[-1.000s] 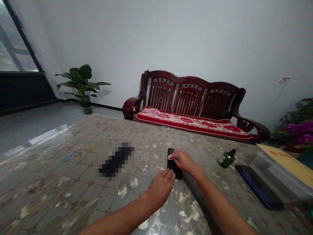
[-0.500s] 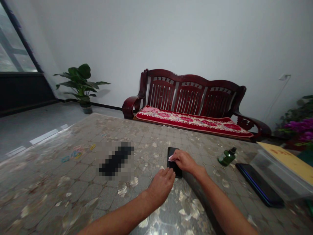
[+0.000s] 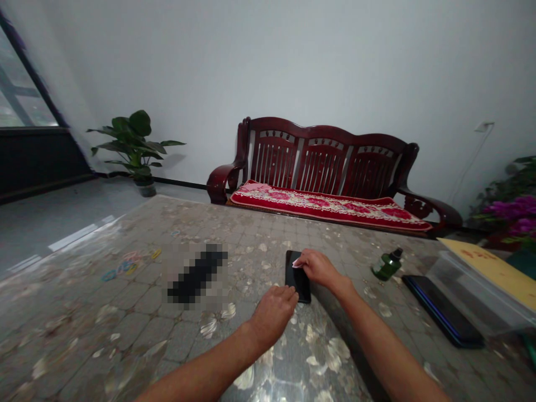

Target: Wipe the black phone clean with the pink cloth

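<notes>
A: Phone [image 3: 297, 276], position and axis?
B: Centre frame, flat on the surface [image 3: 125, 312]; long axis runs up-frame, far end leaning slightly left
A: Hands?
B: Right hand [image 3: 317, 268] palm down, fingertips pinching a pale scrap [image 3: 295, 265] on the screen. Left hand [image 3: 271, 312] half curled at the phone's lower left edge; grip unclear
A: Surroundings?
B: Green bottle [image 3: 387, 266] and dark tablet [image 3: 441, 310] to the right, well apart

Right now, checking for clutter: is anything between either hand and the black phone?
Only a small pale scrap under the right hand, against the phone. The left hand reaches its near end unobstructed.
</notes>
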Tool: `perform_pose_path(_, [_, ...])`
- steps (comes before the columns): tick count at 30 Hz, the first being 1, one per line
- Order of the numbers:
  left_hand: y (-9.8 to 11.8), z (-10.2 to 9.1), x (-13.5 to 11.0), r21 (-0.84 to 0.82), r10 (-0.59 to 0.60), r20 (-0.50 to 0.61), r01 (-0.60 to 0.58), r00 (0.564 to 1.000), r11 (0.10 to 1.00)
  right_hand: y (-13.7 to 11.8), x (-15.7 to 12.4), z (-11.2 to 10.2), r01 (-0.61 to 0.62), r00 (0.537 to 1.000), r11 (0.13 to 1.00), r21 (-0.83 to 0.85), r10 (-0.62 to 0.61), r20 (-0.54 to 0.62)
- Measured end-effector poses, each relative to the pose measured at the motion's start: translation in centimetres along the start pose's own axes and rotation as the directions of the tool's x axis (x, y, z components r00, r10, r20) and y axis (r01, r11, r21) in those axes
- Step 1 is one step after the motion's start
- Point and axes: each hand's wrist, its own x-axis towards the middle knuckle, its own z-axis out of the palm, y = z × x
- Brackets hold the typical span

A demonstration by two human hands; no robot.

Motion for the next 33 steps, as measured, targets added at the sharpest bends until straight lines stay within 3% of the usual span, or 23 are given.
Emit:
perform_pose_path(3, [-0.1, -0.5, 0.0, -0.003, 0.005, -0.008, -0.005, 1.0, 1.0, 0.4, 0.7, -0.2, -0.109, 0.993, 0.992, -0.069, 0.106, -0.046])
perform_pose_path(5, [-0.1, -0.6, 0.0, 0.004, 0.004, -0.006, -0.004, 1.0, 1.0, 0.4, 0.9, -0.2, -0.119, 0.992, 0.99, -0.08, 0.114, -0.056])
perform_pose_path(10, [0.0, -0.4, 0.1, 0.024, -0.013, 0.024, 0.012, 1.0, 1.0, -0.3, -0.8, -0.7, -0.011, 1.0, 1.0, -0.024, 0.011, 0.009])
perform_pose_path(14, [-0.2, -0.1, -0.1, -0.016, -0.011, -0.035, 0.01, 0.999, 1.0, -0.9, -2.8, -1.5, 0.047, 0.993, 0.996, 0.081, -0.055, 0.105])
perform_pose_path(20, [-2.4, -1.3, 0.5, -0.163, -0.043, -0.108, 0.025, 0.993, 0.986, -1.2, -5.4, -0.7, 0.016, 0.996, 0.916, 0.401, 0.019, -0.083])
perform_pose_path(23, [-4.4, -2.6, 2.1, -0.163, -0.057, -0.121, 0.037, 0.991, 0.986, -1.2, -6.3, 0.6, -0.012, 0.97, 0.772, 0.636, 0.164, -0.181])
perform_pose_path(27, [-7.0, -3.9, 5.4, -0.089, 0.044, -0.075, -0.05, 0.996, 0.995, -0.6, -6.9, 1.4, -0.088, 0.873, 0.422, 0.902, 0.468, -0.134])
perform_pose_path(30, [-8.3, -4.5, 8.1, 0.027, 0.058, 0.065, -0.06, 0.996, 0.998, 0.2, -7.2, 1.4, -0.055, 0.809, 0.186, 0.981, 0.585, -0.065])
perform_pose_path(33, [-8.9, -5.0, 10.7, 0.115, 0.08, 0.215, -0.107, 0.973, 0.988, 0.8, -7.3, 1.4, -0.01, 0.785, 0.072, 0.997, 0.619, -0.037])
